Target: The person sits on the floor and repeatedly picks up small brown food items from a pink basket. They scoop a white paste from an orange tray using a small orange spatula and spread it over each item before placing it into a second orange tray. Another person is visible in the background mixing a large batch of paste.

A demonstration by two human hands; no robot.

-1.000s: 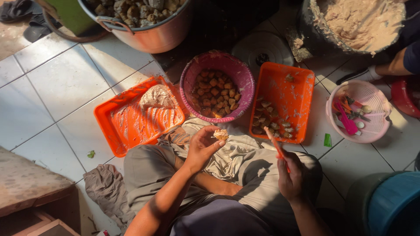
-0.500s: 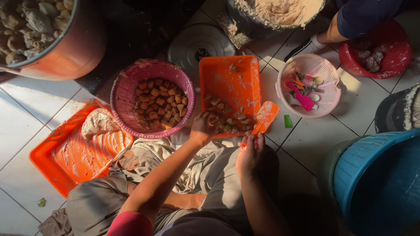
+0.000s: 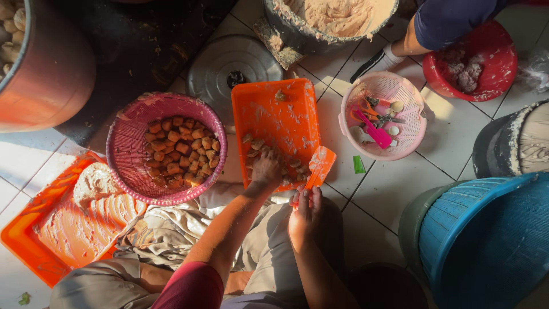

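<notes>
Bare floor tiles lie open between orange tray, pale pink basket and blue tub.

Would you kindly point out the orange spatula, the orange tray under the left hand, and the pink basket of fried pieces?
orange spatula [image 3: 320, 163], head view, on its flat blade.
orange tray [image 3: 274, 111], head view, on a bare smeared part of its floor.
pink basket [image 3: 123, 140], head view, on its left inner wall.
</notes>
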